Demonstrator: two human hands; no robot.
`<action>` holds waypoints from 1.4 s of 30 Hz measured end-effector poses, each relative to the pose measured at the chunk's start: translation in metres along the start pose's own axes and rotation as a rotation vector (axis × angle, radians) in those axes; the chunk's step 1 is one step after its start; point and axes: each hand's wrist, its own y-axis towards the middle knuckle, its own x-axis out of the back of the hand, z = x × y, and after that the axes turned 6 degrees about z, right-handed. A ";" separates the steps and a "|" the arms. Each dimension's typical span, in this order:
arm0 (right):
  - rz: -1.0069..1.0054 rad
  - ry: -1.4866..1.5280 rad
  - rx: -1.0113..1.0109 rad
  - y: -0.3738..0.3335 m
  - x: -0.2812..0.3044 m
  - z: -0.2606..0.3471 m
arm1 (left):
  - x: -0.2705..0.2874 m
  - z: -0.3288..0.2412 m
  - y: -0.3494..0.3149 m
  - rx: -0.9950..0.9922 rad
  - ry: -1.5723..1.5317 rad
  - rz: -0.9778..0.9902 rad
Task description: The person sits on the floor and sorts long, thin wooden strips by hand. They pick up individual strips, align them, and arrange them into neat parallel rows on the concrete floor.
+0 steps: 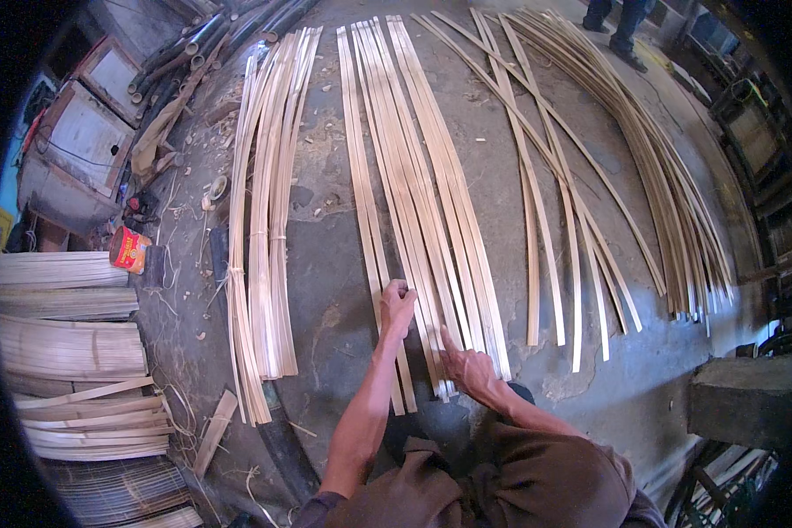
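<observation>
Long, pale split-bamboo strips (405, 176) lie side by side on the floor in front of me, running away from my body. My left hand (398, 310) is over the gap between a narrow pair of strips (361, 194) and the wider middle group. Its fingers are curled together, and whatever they pinch is hidden. Lower and to the right, my right hand (471, 368) rests on the near part of the middle strips. Its index finger is stretched out along them, while the other fingers bend under and are partly hidden.
Tied bamboo strips (268, 229) lie on the left, and crossing loose strips (554, 167) on the right, beside a long darker bundle (660, 167). Stacked slats (70, 352) and a red tin (129, 250) stand far left. Another person's legs (625, 31) show at the far right.
</observation>
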 end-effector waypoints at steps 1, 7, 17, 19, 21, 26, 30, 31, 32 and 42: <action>-0.062 0.049 0.053 -0.001 0.000 0.002 | 0.002 0.001 0.000 0.025 -0.037 0.014; -0.201 0.263 0.319 -0.003 -0.006 0.011 | 0.006 -0.010 -0.006 -0.021 -0.376 0.163; -0.073 0.402 0.082 -0.003 0.005 0.020 | -0.002 -0.008 0.003 -0.132 -0.273 0.102; -0.117 0.362 0.082 -0.001 -0.002 0.016 | -0.003 -0.012 0.002 -0.096 -0.248 0.117; -0.171 0.343 0.158 0.000 -0.006 0.012 | -0.004 -0.015 0.006 -0.049 -0.224 0.106; -0.240 0.275 0.242 0.009 -0.016 0.008 | -0.005 -0.020 0.007 0.009 -0.126 0.074; -0.246 0.334 0.256 0.012 -0.011 0.015 | 0.000 -0.009 0.013 -0.014 -0.126 0.043; -0.129 0.396 0.139 0.009 -0.003 0.018 | 0.000 -0.009 0.012 -0.022 -0.138 0.040; -0.132 0.392 0.130 0.008 -0.001 0.019 | 0.000 -0.009 0.013 -0.024 -0.132 0.041; -0.194 0.434 0.112 -0.006 0.001 0.019 | 0.001 -0.034 -0.008 -0.131 -0.380 0.114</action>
